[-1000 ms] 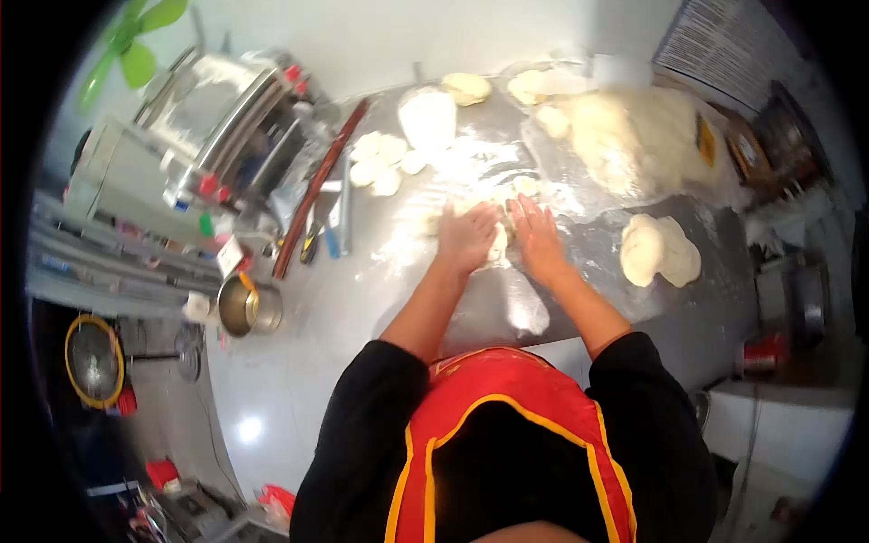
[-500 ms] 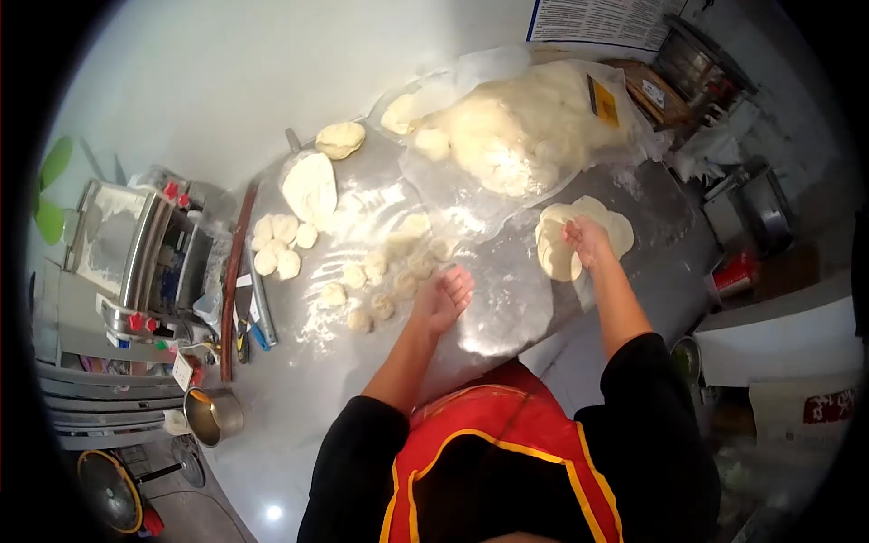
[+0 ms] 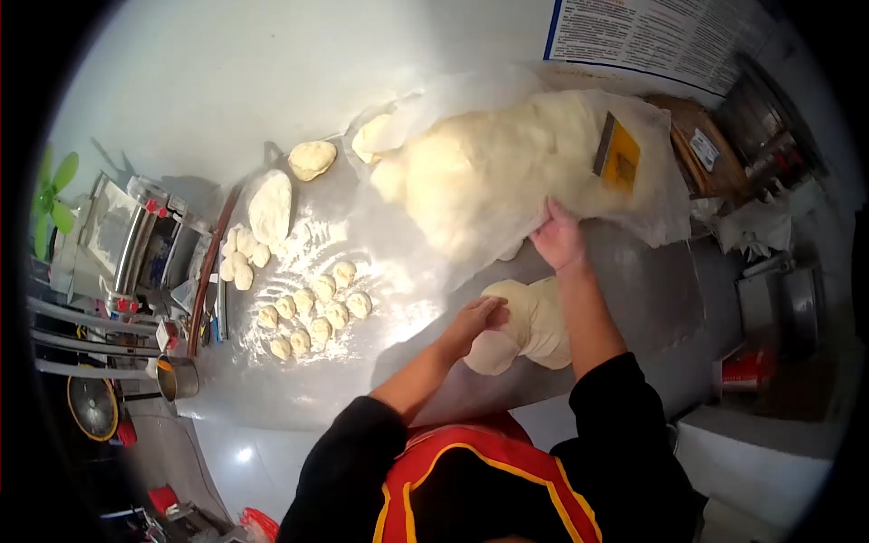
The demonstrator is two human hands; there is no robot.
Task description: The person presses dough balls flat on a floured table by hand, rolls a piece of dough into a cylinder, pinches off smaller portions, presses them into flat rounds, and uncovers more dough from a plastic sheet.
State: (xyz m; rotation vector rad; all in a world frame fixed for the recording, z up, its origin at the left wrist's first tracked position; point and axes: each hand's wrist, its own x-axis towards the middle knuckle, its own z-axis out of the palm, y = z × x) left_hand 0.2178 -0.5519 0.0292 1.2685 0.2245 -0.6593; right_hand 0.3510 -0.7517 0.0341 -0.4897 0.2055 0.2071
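Metal worktop [image 3: 647, 299], lit from above. Flat dough pieces [image 3: 534, 333] lie at the near side, overlapping, folds showing, just in front of the apron. The left hand [image 3: 471, 326] comes at them from the left, its fingers close together, tips against the upper left edge of the dough. Cannot tell whether they pinch or merely rest there.

Right hand [image 3: 559, 240] farther out, beyond the same dough, at the near edge of a see-through plastic sheet [image 3: 659, 215]. Its forearm passes over the right side of the flat pieces, hiding part of them. Forefinger points away from the body; whether thumb and fingers grip the film I can't say (glare and blur there). Under the film, a big dough mass [image 3: 507, 163], long axis running sideways, lies straight ahead of the right fingertips. The right hand is much the nearer to it; the left is nearer the flat pieces.

On the film, a yellow scraper [image 3: 621, 158], tilted. Left of the hands, two rows of small dough lumps [image 3: 336, 315] on scattered flour.

Containers: a metal cup [image 3: 186, 378] at the far left, contents too dim to read; a red tub [image 3: 744, 369] at the right, inside hidden.
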